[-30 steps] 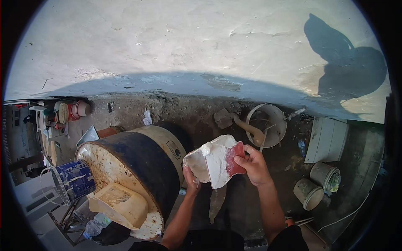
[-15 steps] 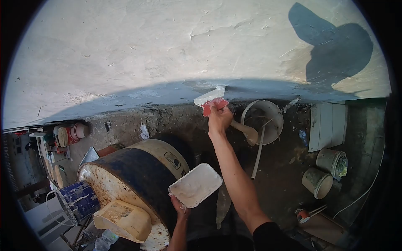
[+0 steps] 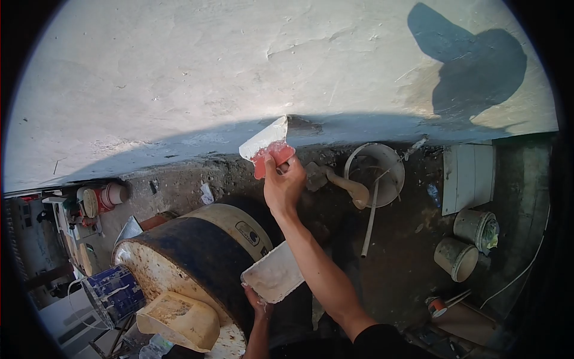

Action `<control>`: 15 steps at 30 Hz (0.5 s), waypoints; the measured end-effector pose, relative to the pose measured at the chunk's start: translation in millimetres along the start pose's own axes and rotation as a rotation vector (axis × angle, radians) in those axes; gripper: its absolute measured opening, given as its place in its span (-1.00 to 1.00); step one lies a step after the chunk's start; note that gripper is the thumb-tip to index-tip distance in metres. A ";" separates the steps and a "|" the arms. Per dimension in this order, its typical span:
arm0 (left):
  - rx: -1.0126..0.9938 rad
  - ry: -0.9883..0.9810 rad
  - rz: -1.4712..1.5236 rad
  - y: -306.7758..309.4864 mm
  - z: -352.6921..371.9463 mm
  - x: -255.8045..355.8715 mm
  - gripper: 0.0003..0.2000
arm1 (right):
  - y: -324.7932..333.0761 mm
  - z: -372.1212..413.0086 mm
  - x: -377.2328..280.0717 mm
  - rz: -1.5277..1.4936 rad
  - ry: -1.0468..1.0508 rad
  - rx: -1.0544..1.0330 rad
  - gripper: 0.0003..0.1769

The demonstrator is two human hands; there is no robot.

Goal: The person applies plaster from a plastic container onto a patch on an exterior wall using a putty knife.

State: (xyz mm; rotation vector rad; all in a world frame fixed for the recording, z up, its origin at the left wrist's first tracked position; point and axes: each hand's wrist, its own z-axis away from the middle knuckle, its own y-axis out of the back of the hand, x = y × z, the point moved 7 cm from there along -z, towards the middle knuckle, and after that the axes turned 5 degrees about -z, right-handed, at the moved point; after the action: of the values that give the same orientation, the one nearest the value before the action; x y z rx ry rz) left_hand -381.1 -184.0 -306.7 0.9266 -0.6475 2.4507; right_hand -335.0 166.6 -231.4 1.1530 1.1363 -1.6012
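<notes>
My right hand [image 3: 284,184] grips a red-handled putty knife [image 3: 266,143], its wide blade coated with white paste. The blade's upper corner meets the lower part of the whitish wall [image 3: 197,72], by a darker patch. Lower down, my left hand [image 3: 257,301] holds a white rectangular tray [image 3: 272,276] by its near left edge. White paste smears the tray's inside, and some sticks to my left fingers. My right forearm hides the tray's right side.
A blue and cream drum [image 3: 197,239] lies at left, with a yellowed plastic container [image 3: 179,323] and a blue bucket [image 3: 113,293] by its end. Right of my arm are a round tub [image 3: 391,197] and a pole [image 3: 372,224]. Two pails [image 3: 454,258] sit further right.
My right hand has moved left along the wall with the putty knife, and the blade has turned. My right forearm now covers part of the tray, which was fully in view before.
</notes>
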 end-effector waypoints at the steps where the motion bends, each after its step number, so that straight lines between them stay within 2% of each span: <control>1: -0.013 -0.002 -0.002 -1.9 0.5 1.6 -0.35 | 12.1 5.6 12.8 -0.060 -0.070 -0.006 -0.88; 5: -0.036 -0.034 -0.066 2.4 1.0 1.3 -0.35 | 58.0 14.1 63.4 -0.292 -0.407 0.117 -0.79; 8: -0.028 -0.004 -0.030 7.5 -1.5 -2.9 -0.35 | 87.9 -17.1 101.1 -0.201 -0.185 0.288 -0.82; 11: 0.007 0.033 0.011 7.7 1.9 -1.7 -0.35 | 111.0 -53.9 117.9 0.017 0.112 0.432 -0.85; 14: 0.005 0.022 0.018 10.4 1.8 -3.0 -0.35 | 91.6 -63.8 82.5 0.221 0.169 0.393 -0.85; 15: 0.010 0.014 -0.005 11.2 3.7 -3.1 -0.34 | 78.2 -61.2 74.6 0.334 0.259 0.368 -0.81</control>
State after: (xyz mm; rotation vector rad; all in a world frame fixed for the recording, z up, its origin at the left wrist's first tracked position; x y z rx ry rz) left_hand -383.3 -195.6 -309.4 0.9131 -0.6283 2.4556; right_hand -264.7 198.1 -328.9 1.7329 0.7638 -1.4593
